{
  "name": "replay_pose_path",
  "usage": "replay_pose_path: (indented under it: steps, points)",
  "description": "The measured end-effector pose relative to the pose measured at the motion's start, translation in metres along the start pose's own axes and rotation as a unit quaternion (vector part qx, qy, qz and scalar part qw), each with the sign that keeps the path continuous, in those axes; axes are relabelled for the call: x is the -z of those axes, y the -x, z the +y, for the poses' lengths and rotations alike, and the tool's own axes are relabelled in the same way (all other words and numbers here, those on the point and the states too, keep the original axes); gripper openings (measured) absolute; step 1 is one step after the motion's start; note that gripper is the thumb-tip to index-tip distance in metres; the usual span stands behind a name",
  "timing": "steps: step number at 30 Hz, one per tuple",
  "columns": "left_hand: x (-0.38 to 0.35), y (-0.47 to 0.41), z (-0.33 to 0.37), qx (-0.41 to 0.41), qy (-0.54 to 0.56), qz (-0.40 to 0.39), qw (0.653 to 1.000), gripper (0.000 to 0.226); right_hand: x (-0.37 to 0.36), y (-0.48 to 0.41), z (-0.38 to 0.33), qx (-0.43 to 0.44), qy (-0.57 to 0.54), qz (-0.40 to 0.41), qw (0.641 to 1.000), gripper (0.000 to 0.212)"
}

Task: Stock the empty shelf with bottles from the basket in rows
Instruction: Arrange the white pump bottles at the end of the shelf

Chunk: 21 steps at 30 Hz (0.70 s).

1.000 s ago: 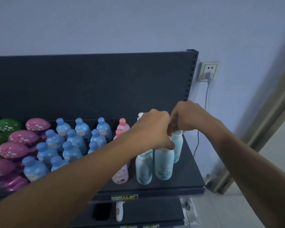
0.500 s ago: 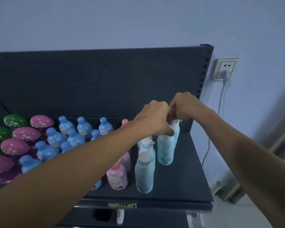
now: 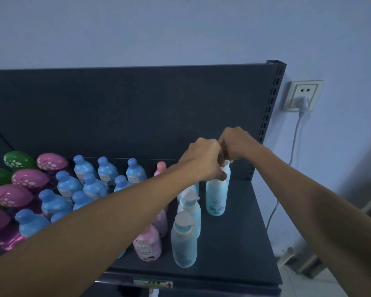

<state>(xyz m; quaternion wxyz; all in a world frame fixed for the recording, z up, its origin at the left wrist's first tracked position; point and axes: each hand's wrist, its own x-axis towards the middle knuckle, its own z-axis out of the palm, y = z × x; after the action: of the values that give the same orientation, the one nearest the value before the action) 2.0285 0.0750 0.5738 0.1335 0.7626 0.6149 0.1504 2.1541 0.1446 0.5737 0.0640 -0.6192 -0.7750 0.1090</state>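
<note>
Pump bottles: pale aqua, frosted plastic, slim cylinders, white beaked caps. They stand upright in a file running front to back. Pink bottles in a file just to their left, printed labels, mostly hidden by the forearm. Blue bottles further left: squat, glossy, round knob caps, several rows. Far left, domes in shiny pink and green with white dots; what is beneath them is too dark to tell.

Shelf: dark grey, matt, flat metal, with bare deck on the right side. Plain back panel in the same grey; slotted upright at its right end. Small label on the front lip. Wall pale blue and smooth. White socket right of the upright, plug in, cord hanging down. Light is dim.

Both forearms are bare and reach forward to the back right of the shelf, hands knuckle to knuckle. Left hand: fingers curled down, thumb pressed on the neck, gripping the top of a bottle that stands upright on the deck, right of the pump file. Right hand: curled over the white cap of a rear bottle directly behind the first, touching it; fingertips hidden, grip looks closed on the cap
</note>
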Motion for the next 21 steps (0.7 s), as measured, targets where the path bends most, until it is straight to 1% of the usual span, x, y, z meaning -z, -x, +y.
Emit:
replay_pose_path:
  steps: [5,13,21]
  points:
    - [-0.007,-0.003,-0.004,0.0,0.008,0.004,1.0,0.026,-0.001,-0.006,0.001,0.012,-0.005,-0.009,1.0,0.026]
    - [-0.017,-0.007,-0.006,0.002,0.006,0.003,1.0,0.023,0.006,-0.004,-0.001,0.006,-0.021,-0.043,0.999,0.026]
    - [-0.026,-0.009,-0.009,0.012,0.037,0.013,0.999,0.024,0.008,-0.001,-0.002,0.017,-0.021,-0.072,0.997,0.026]
